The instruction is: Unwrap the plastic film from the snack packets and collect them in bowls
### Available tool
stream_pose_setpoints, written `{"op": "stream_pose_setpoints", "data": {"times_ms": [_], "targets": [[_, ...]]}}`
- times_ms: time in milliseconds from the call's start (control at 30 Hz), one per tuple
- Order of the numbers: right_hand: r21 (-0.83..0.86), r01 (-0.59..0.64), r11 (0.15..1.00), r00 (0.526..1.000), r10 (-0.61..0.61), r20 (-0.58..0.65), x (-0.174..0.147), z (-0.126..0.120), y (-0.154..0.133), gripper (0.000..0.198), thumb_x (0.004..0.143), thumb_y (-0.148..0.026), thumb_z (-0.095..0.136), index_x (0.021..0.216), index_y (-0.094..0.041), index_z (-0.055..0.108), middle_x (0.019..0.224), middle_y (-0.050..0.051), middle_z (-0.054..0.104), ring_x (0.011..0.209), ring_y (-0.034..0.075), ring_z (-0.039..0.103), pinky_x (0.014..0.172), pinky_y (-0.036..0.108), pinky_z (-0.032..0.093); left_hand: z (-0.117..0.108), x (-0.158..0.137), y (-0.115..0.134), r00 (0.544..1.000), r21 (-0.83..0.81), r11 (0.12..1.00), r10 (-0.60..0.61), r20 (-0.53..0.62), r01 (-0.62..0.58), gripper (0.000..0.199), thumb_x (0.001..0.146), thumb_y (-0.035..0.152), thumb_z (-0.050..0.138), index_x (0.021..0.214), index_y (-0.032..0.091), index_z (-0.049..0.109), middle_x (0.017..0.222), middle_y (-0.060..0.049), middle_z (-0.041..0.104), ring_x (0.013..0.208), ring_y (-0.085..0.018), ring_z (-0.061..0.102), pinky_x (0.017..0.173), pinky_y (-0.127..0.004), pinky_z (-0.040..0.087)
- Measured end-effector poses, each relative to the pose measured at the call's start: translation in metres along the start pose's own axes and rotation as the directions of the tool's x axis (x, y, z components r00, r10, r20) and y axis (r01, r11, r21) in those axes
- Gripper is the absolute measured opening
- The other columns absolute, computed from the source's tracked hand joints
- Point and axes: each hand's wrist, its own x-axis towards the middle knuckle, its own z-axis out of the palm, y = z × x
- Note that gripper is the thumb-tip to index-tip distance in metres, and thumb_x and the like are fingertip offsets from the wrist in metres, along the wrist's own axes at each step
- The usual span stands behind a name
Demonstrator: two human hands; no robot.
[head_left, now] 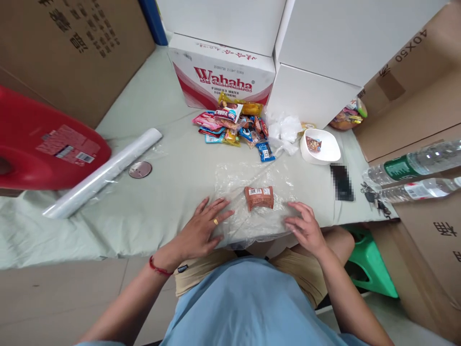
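A clear plastic bag [237, 226] lies spread flat at the table's front edge. On top of it rests a small brown snack packet [259, 197] with a white barcode label. My left hand [206, 226], wearing a gold ring and a red wrist cord, lies with fingers stretched over the bag's left edge. At the bag's right edge hovers or rests my right hand [306, 227], fingers apart and slightly curled; contact cannot be made out. Neither hand holds anything. Beyond the bag sits a pile of wrapped snacks [234, 122] with a bunched white plastic bag [283, 129] beside it.
A white bowl [320, 145] holding one small packet stands at right, near a blurred phone [342, 182], keys [374, 198] and water bottles [414, 166]. Leftward are a roll of plastic [104, 173], a round disc [140, 169] and a red jug [46, 144]. A Wahaha carton [223, 77] stands behind.
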Motion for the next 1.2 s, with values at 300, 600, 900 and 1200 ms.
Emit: {"op": "stream_pose_setpoints", "data": {"times_ms": [300,600,900,1200], "targets": [[0.386,-0.189,0.903,0.976,0.13,0.175,0.093,-0.035,0.011,0.031,0.093,-0.055,0.072,0.096,-0.025,0.08,0.115,0.01,0.074,0.108,0.025,0.07,0.098,0.044,0.056,-0.002,0.03,-0.023,0.994,-0.058,0.995,-0.081,-0.078,0.077,0.039,0.096,0.019,0.049,0.125,0.027,0.074,0.143,-0.008,0.07,0.14,-0.025,0.059,0.12,-0.053,0.044],[0.51,-0.533,0.675,0.844,0.382,0.376,0.134,-0.013,0.01,0.044,0.076,-0.061,0.081,0.089,-0.019,0.074,0.067,-0.003,0.062,0.057,0.012,0.05,0.059,0.028,0.042,-0.008,0.037,0.004,0.999,0.002,0.999,-0.04,0.021,0.04,0.065,0.082,0.019,0.063,0.145,0.034,0.063,0.166,-0.004,0.049,0.162,-0.033,0.03,0.131,-0.067,0.012],[0.525,-0.606,0.598,0.795,0.455,0.401,0.129,0.0,0.013,0.047,0.071,-0.063,0.082,0.088,-0.02,0.071,0.063,-0.005,0.056,0.052,0.01,0.044,0.052,0.026,0.038,0.011,0.053,0.014,0.947,-0.266,0.945,-0.248,-0.205,0.19,0.026,0.104,0.035,0.05,0.099,0.027,0.074,0.118,-0.004,0.08,0.143,-0.024,0.058,0.131,-0.057,0.027],[0.463,-0.579,0.671,0.814,0.504,0.288,0.119,0.002,0.035,0.046,0.074,-0.061,0.079,0.091,-0.02,0.072,0.066,-0.003,0.058,0.051,0.012,0.046,0.049,0.026,0.037,0.015,0.068,-0.006,0.703,-0.345,0.819,-0.571,-0.423,0.458,0.037,0.101,0.039,0.052,0.067,0.024,0.056,0.081,-0.005,0.073,0.12,-0.029,0.068,0.107,-0.048,0.052]]}}
